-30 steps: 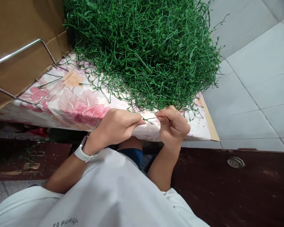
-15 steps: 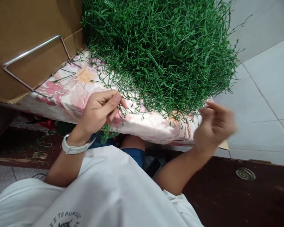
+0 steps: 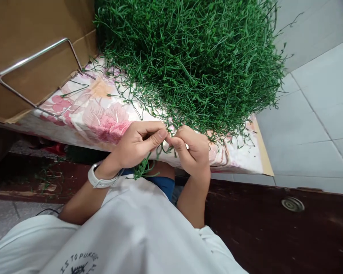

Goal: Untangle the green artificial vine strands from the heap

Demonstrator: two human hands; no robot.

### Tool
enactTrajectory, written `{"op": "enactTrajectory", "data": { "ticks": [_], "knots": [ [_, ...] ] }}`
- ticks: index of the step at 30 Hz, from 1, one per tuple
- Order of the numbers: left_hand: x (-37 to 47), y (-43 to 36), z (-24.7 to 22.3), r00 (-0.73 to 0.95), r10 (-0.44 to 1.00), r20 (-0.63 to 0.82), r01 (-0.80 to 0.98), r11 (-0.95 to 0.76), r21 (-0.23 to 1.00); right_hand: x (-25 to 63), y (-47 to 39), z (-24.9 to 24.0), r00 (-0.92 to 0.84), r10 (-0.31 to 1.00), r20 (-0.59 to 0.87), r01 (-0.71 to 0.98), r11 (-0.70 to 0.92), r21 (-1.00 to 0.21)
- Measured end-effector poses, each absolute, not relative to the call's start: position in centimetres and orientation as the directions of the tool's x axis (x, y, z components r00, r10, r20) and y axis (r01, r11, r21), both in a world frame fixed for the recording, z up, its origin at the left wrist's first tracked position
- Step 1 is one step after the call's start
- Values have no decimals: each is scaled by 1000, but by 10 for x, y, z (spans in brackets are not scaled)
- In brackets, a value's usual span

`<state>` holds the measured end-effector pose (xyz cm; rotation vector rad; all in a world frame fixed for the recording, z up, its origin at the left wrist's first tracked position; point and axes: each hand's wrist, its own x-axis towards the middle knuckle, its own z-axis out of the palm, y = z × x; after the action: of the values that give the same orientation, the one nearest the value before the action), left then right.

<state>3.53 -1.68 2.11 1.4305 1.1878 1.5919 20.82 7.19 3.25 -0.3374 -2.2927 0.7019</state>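
Observation:
A large heap of thin green plastic stems [image 3: 194,68] covers the back of the flowered cloth [image 3: 105,118]. In front of it, my left hand [image 3: 143,144], with a white watch on the wrist, is closed on a small bunch of green stems [image 3: 143,167] that hangs below the fingers. My right hand [image 3: 191,150] is pinched, its fingertips meeting those of my left hand. Whatever lies between the right fingertips is too small and hidden to name.
A cardboard sheet [image 3: 31,26] with a bent metal wire frame [image 3: 34,57] stands at the left. White wall tiles [image 3: 317,106] rise at the right. Below them is a dark red wooden surface [image 3: 260,228] with a round metal piece [image 3: 292,204].
My right hand has moved left from the right edge of the cloth to my left hand. My left hand has shifted slightly right and down, still with its bunch of stems.

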Motion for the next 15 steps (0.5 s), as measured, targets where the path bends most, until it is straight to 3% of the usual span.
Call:
{"op": "enactTrajectory", "data": {
  "ticks": [4, 6, 8, 11, 13, 15],
  "knots": [
    [40, -18, 18, -201, 774, 601, 568, -408, 715, 210, 69, 28, -756, 342, 559, -91, 790, -606],
    [36, -19, 15, -165, 742, 650, 691, -383, 613, 214, 63, 27, -757, 300, 580, -222, 717, -661],
    [24, -20, 12, -242, 700, 672, 737, -318, 596, 223, 56, 29, -708, 220, 671, -437, 610, -661],
    [-3, -22, 11, -523, 593, 613, 618, -231, 751, 245, 56, 36, -563, 159, 811, -634, 546, -548],
    [-14, -24, 14, -619, 642, 453, 373, -268, 888, 259, 69, 38, -508, 380, 773, -461, 638, -617],
    [-12, -25, 18, -562, 780, 274, 61, -292, 955, 265, 87, 37, -354, 548, 758, -228, 736, -638]
  ]
}}
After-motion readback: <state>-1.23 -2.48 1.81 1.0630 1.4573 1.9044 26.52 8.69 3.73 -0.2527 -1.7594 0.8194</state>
